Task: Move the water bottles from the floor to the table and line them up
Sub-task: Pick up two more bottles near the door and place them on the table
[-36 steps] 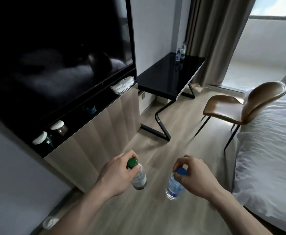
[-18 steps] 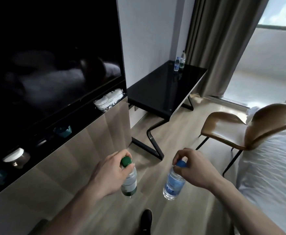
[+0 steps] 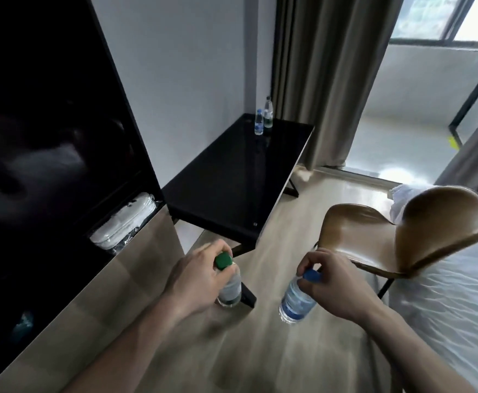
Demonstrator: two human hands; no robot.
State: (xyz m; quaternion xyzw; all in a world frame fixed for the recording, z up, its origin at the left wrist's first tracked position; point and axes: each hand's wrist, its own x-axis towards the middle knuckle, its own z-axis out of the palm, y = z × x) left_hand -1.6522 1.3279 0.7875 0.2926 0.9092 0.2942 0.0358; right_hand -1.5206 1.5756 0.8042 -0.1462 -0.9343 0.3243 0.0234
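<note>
My left hand (image 3: 196, 279) grips a clear bottle with a green cap (image 3: 230, 289) by its neck, hanging above the wood floor. My right hand (image 3: 331, 285) pinches a blue-capped bottle with a blue label (image 3: 296, 303) at its top, tilted a little. Ahead stands the black glossy table (image 3: 232, 180). At its far corner by the wall, two bottles stand side by side: a small blue-capped one (image 3: 258, 122) and a taller dark-capped one (image 3: 268, 112).
A brown leather chair (image 3: 402, 236) stands right of the table, close to the white bed (image 3: 453, 307). On the left a wood cabinet (image 3: 104, 293) carries a large dark TV (image 3: 47, 109) and a white pouch (image 3: 124, 222). Grey curtains (image 3: 325, 80) hang behind the table.
I have walked forward: the table and chair are nearer and larger in view. Both hands still hold their bottles in the same way, carried along at about the same height.
</note>
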